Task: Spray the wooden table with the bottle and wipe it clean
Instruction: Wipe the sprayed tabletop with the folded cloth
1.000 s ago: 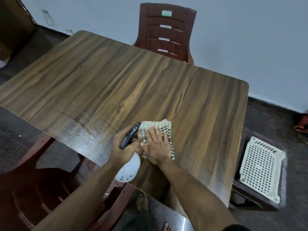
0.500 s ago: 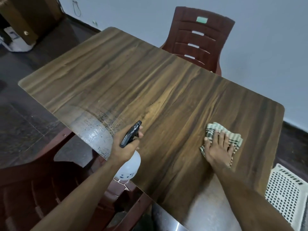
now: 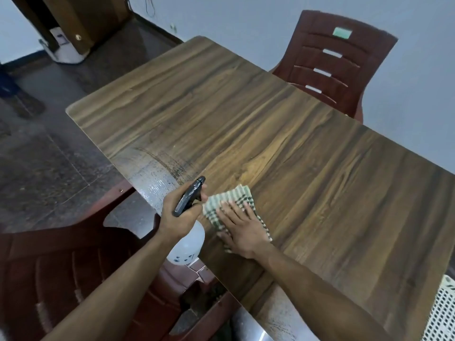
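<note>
The wooden table (image 3: pixel 283 134) fills the middle of the view, with a wet, beaded patch at its near left edge. My left hand (image 3: pixel 178 212) grips the black trigger head of a white spray bottle (image 3: pixel 188 247), held just over the table's near edge. Right beside it, my right hand (image 3: pixel 242 226) presses flat with straight fingers on a green-and-white checked cloth (image 3: pixel 230 195) lying on the tabletop. The two hands almost touch.
A dark red plastic chair (image 3: pixel 330 62) stands at the table's far side against the wall. Another red chair (image 3: pixel 61 271) sits below my left arm. A white perforated basket (image 3: pixel 443 313) shows at the lower right. A brown cabinet (image 3: pixel 73 18) stands at the far left.
My right hand slid the cloth from the table's right side back leftward, up next to the spray bottle. The left hand stayed near the table edge, still holding the bottle.
</note>
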